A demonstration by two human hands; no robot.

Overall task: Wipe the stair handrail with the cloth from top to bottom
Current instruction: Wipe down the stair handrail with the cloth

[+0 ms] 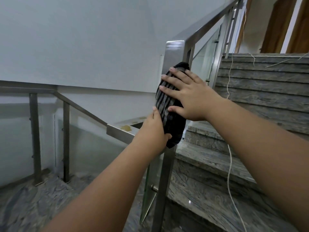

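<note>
A dark cloth with grey stripes (168, 106) is wrapped around the upright steel post of the stair handrail (173, 52). My right hand (187, 96) presses flat on the cloth from the right, fingers spread over it. My left hand (155, 129) grips the cloth's lower part from the left, thumb on its dark bottom edge. The steel handrail climbs from the post's top up to the right (215, 19). A lower rail section (120, 131) runs off to the left and carries yellowish stains.
Grey stone stairs (217, 156) rise on the right, with a thin white cord (230, 158) hanging down over them. Glass panels (150, 181) fill the railing below the post. A stone landing (33, 206) lies at lower left, a white wall behind. Wooden doors (280, 24) stand at top right.
</note>
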